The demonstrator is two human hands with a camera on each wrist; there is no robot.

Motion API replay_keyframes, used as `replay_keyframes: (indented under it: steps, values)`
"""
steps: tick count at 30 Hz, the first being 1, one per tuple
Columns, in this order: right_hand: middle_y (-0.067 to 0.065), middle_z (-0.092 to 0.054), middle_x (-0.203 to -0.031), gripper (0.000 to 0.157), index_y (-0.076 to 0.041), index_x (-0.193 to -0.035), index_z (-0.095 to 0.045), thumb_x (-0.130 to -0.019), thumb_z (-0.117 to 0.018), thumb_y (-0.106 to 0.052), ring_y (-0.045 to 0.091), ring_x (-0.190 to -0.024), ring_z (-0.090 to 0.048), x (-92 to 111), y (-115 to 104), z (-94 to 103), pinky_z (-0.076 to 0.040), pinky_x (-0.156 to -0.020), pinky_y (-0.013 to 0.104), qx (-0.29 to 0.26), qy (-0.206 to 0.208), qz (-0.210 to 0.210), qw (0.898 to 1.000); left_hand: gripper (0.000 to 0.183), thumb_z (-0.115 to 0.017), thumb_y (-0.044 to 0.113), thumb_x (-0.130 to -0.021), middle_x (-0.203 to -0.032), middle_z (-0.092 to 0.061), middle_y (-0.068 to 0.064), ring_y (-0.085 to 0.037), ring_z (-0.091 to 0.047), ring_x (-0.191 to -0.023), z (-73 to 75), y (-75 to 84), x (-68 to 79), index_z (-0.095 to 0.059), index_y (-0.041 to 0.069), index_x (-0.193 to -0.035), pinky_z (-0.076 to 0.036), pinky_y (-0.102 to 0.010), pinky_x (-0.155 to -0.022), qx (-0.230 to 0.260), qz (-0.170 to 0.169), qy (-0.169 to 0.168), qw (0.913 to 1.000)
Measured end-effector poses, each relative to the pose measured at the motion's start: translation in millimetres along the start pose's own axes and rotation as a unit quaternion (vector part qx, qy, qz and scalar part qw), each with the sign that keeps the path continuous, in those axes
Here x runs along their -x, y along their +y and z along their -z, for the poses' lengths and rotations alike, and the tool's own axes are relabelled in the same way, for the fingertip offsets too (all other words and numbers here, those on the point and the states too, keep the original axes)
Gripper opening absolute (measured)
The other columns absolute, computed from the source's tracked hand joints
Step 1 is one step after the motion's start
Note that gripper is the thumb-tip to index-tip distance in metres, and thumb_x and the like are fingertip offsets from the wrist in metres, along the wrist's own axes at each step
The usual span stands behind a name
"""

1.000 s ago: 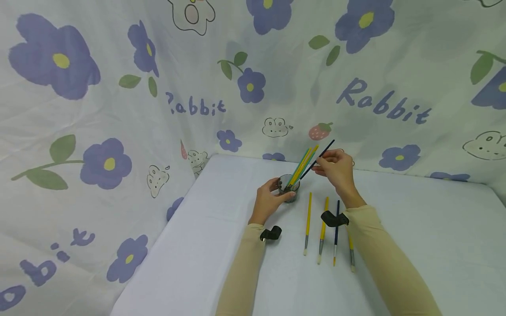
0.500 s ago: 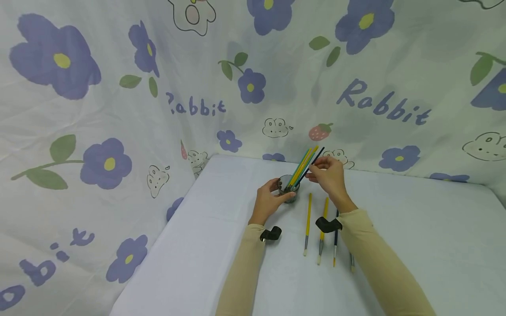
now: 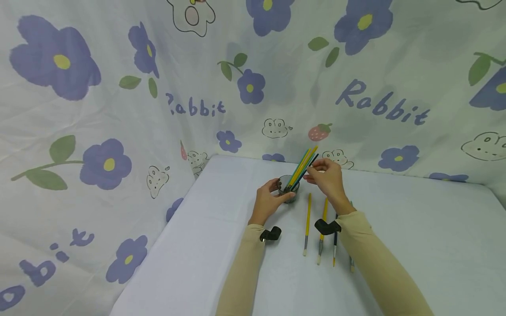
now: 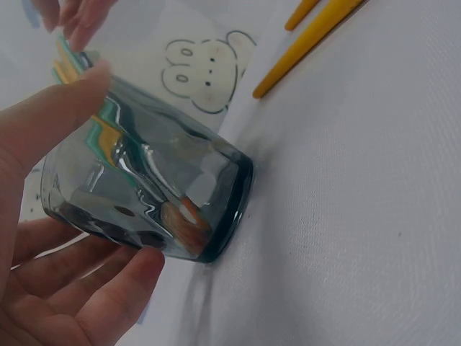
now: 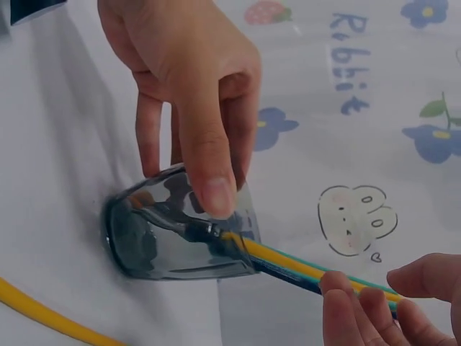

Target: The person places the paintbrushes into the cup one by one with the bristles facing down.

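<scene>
My left hand (image 3: 269, 204) grips a clear greyish glass cup (image 4: 194, 169), thumb on the near side and fingers round the far side. Several paintbrushes lean out of it to the right, with yellow handles (image 3: 302, 166) and green ones (image 3: 300, 163), bristles down inside. Above the rim my right hand (image 3: 328, 177) pinches a dark blue paintbrush (image 5: 288, 280) near its upper end. Its lower part is inside the cup, alongside the other handles. In the right wrist view, the fingertips hide the top ends of the handles.
On the white table (image 3: 189, 245) lie a yellow paintbrush (image 3: 308, 219), a second yellow one (image 3: 325, 210) and a dark blue one (image 3: 335, 250). Another brush (image 3: 352, 263) is mostly hidden under the right forearm. A flowered cloth (image 3: 276, 57) hangs behind the table.
The right hand has moved left and slightly down, bringing the dark blue paintbrush into the cup beside the others. The left hand and cup have stayed in place.
</scene>
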State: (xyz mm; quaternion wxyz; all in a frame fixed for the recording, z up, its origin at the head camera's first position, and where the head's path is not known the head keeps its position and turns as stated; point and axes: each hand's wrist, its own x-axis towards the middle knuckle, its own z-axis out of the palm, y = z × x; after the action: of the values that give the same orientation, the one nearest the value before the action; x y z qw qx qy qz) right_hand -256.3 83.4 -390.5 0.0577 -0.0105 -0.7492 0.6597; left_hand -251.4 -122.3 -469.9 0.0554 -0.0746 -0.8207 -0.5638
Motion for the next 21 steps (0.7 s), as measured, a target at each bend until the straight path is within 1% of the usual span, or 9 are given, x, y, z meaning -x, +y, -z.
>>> replay_keyframes:
  steps: [5,7,11,13,17,19,21]
  values:
    - [0.013,-0.064,-0.105,0.033,0.009,-0.123,-0.057,-0.099,-0.066,-0.012,0.010,-0.076,-0.078,3.3,-3.8,13.6,-0.065,-0.074,0.022,-0.012,0.002,0.005,1.000,0.082,-0.089,0.042,-0.081,-0.138,-0.067,-0.019,-0.032,-0.064,-0.129,-0.4,-1.0,0.0,-0.056,0.002,-0.145,-0.062,-0.039,-0.099,-0.008,-0.003,0.000,1.0000]
    - [0.014,-0.064,-0.107,0.035,0.009,-0.124,-0.056,-0.100,-0.066,-0.013,0.007,-0.076,-0.077,5.4,-4.8,21.8,-0.065,-0.075,0.022,-0.008,0.005,0.007,1.000,0.083,-0.089,0.041,-0.081,-0.138,-0.066,-0.019,-0.032,-0.064,-0.129,-0.3,-1.6,-0.7,-0.055,0.000,-0.145,-0.062,-0.038,-0.100,-0.008,-0.005,0.000,1.0000]
    - [0.013,-0.066,-0.106,0.035,0.009,-0.123,-0.057,-0.100,-0.067,-0.016,0.003,-0.075,-0.076,11.7,-2.0,41.3,-0.065,-0.074,0.021,0.018,0.022,0.013,1.000,0.084,-0.089,0.040,-0.082,-0.139,-0.065,-0.021,-0.033,-0.064,-0.130,-0.1,-2.1,-1.6,-0.054,-0.001,-0.146,-0.062,-0.038,-0.099,-0.008,-0.005,-0.003,0.9999]
    - [0.009,-0.067,-0.103,0.035,0.007,-0.121,-0.059,-0.100,-0.068,-0.019,0.000,-0.074,-0.075,15.0,2.3,52.1,-0.064,-0.073,0.019,0.036,0.029,0.015,0.999,0.083,-0.089,0.039,-0.082,-0.139,-0.065,-0.022,-0.033,-0.064,-0.129,0.1,-2.9,-1.8,-0.054,-0.001,-0.146,-0.062,-0.038,-0.099,-0.008,-0.006,-0.004,0.9999]
    - [0.000,-0.066,-0.097,0.035,0.006,-0.122,-0.060,-0.100,-0.068,-0.020,0.000,-0.074,-0.074,23.2,11.1,74.2,-0.064,-0.071,0.018,0.064,0.034,0.017,0.997,0.083,-0.089,0.039,-0.081,-0.139,-0.065,-0.022,-0.032,-0.063,-0.130,0.3,-3.5,-2.3,-0.055,-0.001,-0.146,-0.062,-0.038,-0.099,-0.006,-0.009,-0.003,0.9999]
    - [0.001,-0.066,-0.097,0.035,0.006,-0.123,-0.059,-0.101,-0.067,-0.020,-0.001,-0.074,-0.074,28.0,14.4,83.8,-0.064,-0.071,0.018,0.084,0.037,0.014,0.996,0.083,-0.090,0.039,-0.081,-0.139,-0.065,-0.022,-0.032,-0.063,-0.129,0.1,-3.7,-2.4,-0.055,-0.001,-0.146,-0.062,-0.038,-0.099,-0.004,-0.010,-0.003,0.9999]
    - [0.007,-0.068,-0.101,0.038,0.007,-0.125,-0.059,-0.101,-0.066,-0.022,-0.005,-0.072,-0.072,33.3,17.2,92.0,-0.064,-0.071,0.018,0.108,0.039,0.008,0.993,0.084,-0.090,0.039,-0.081,-0.139,-0.065,-0.022,-0.032,-0.063,-0.130,-0.2,-3.8,-2.1,-0.055,-0.001,-0.146,-0.062,-0.038,-0.099,-0.004,-0.010,-0.004,0.9999]
